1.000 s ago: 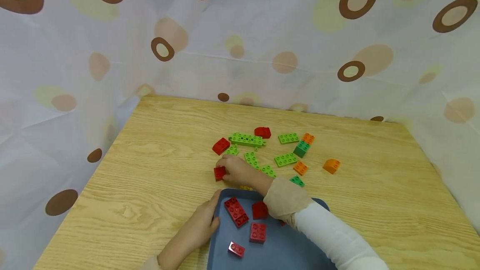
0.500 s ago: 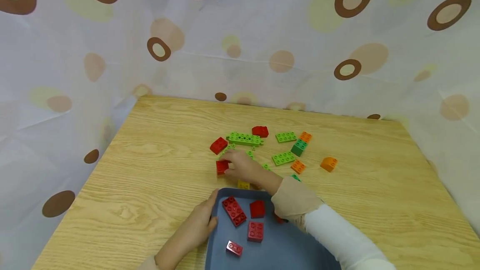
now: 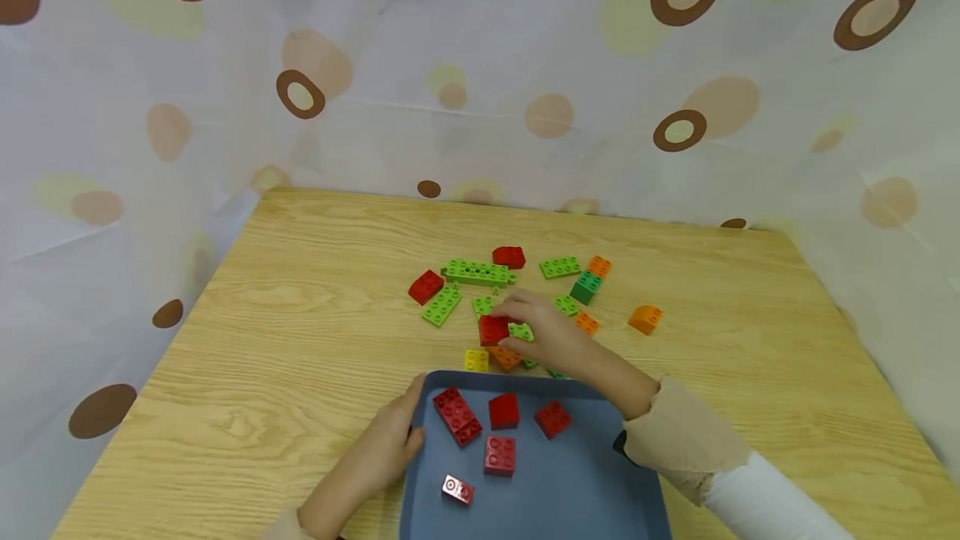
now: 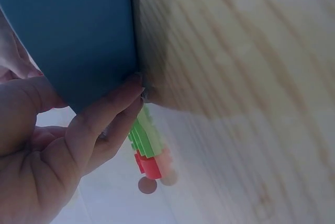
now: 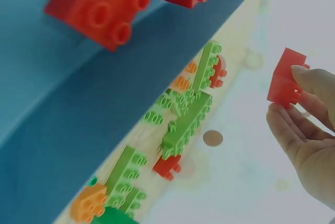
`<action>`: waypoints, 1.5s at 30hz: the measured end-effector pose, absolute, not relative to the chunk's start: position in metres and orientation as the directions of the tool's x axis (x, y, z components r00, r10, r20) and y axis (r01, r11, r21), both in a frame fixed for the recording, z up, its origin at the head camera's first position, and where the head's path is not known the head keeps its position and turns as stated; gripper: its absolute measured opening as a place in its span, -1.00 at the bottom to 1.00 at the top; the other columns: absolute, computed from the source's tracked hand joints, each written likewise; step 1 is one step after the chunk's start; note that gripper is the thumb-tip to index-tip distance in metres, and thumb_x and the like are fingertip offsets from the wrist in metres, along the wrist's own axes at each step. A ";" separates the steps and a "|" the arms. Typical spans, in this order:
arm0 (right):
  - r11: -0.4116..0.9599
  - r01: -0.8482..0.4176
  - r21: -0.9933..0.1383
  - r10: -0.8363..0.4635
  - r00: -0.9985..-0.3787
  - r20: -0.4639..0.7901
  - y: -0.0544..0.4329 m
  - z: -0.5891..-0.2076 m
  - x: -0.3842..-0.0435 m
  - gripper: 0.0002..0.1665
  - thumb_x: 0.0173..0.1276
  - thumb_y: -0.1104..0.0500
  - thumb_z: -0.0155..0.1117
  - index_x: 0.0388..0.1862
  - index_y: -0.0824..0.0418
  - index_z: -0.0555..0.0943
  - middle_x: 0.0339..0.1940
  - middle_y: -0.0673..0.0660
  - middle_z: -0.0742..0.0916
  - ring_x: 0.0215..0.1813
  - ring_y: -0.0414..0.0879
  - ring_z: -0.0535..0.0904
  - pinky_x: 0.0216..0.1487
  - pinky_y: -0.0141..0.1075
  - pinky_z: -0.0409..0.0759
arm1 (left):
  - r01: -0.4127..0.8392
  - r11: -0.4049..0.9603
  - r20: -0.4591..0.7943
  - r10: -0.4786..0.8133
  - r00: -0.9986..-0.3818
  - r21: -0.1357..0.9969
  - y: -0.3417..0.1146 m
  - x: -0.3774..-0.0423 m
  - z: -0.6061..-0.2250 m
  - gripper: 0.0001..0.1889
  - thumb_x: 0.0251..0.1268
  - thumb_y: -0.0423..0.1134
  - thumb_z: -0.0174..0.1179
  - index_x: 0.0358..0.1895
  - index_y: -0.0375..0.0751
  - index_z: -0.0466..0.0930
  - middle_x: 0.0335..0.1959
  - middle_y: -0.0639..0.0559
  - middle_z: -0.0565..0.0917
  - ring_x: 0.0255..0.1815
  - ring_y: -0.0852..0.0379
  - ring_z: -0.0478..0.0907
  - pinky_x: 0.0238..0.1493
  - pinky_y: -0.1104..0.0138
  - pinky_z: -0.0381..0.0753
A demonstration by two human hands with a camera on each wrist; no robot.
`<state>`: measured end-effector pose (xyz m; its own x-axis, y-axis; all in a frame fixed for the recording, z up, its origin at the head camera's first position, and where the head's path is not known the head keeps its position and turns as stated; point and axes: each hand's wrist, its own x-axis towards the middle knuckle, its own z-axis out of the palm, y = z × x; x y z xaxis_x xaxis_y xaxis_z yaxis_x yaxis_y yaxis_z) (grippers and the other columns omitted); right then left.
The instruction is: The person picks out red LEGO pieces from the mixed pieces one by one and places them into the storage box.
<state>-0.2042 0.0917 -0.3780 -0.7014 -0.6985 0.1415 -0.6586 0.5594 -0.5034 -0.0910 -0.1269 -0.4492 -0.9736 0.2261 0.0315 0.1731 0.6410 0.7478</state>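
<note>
My right hand (image 3: pixel 542 332) pinches a red toy brick (image 3: pixel 492 331) between thumb and fingers, above the loose bricks behind the tray. In the right wrist view this brick (image 5: pixel 285 80) is held at the fingertips. My left hand (image 3: pixel 388 440) grips the far left corner of the blue-grey tray (image 3: pixel 581 494); the left wrist view has fingers along the tray's wall (image 4: pixel 78 30) and the thumb at its other side. Inside the tray lie several red bricks, among them a long one (image 3: pixel 457 417), a square one (image 3: pixel 499 456) and a small one (image 3: pixel 457 490).
Behind the tray, green plates (image 3: pixel 441 305), a long green piece (image 3: pixel 477 272), a yellow brick (image 3: pixel 476 360) and orange bricks are scattered. Two red bricks (image 3: pixel 426 287) lie farther back. An orange curved brick (image 3: pixel 645 319) sits to the right. A spotted curtain (image 3: pixel 480 65) borders the wooden table (image 3: pixel 315 298).
My right hand has picked up the red brick from the table and moved right with it, uncovering a green plate and the yellow brick. The left hand stays on the tray.
</note>
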 end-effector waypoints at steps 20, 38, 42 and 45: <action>0.628 -0.601 -0.495 -0.676 -0.736 0.036 0.157 -0.395 -0.135 -0.58 0.08 0.29 0.38 -0.02 0.22 0.61 -0.13 0.06 0.64 -0.11 -0.12 0.57 -0.14 -0.29 0.63 | 0.127 0.643 -0.024 0.220 -0.975 0.755 -0.132 -0.089 -0.447 -0.35 0.10 -0.58 0.07 0.34 -0.51 0.13 0.19 -0.42 0.43 0.19 -0.25 0.42 0.16 -0.01 0.42; 0.634 -0.536 -0.557 -0.718 -0.676 -0.168 0.157 -0.423 -0.118 -0.62 0.12 0.23 0.36 -0.03 0.21 0.62 -0.11 0.03 0.61 -0.10 -0.21 0.51 -0.10 -0.45 0.59 | 0.122 0.641 -0.042 0.235 -0.971 0.758 -0.128 -0.091 -0.444 -0.35 0.12 -0.57 0.07 0.35 -0.43 0.14 0.15 -0.34 0.49 0.04 -0.07 0.52 -0.04 0.09 0.57; 0.643 -0.525 -0.558 -0.714 -0.675 -0.187 0.157 -0.426 -0.116 -0.63 0.11 0.23 0.36 -0.04 0.20 0.62 -0.14 0.01 0.60 -0.15 -0.27 0.49 -0.11 -0.46 0.58 | 0.114 0.638 -0.052 0.236 -0.970 0.762 -0.127 -0.091 -0.444 -0.34 0.12 -0.57 0.07 0.35 -0.45 0.13 0.17 -0.36 0.47 0.05 -0.07 0.52 -0.04 0.09 0.57; 0.636 -0.535 -0.557 -0.719 -0.672 -0.175 0.157 -0.428 -0.115 -0.62 0.10 0.24 0.37 -0.05 0.20 0.63 -0.16 0.00 0.60 -0.18 -0.29 0.48 -0.15 -0.47 0.58 | 0.111 0.636 -0.058 0.238 -0.969 0.764 -0.127 -0.091 -0.443 -0.34 0.12 -0.56 0.07 0.35 -0.45 0.11 0.18 -0.37 0.46 0.03 -0.07 0.52 -0.05 0.10 0.57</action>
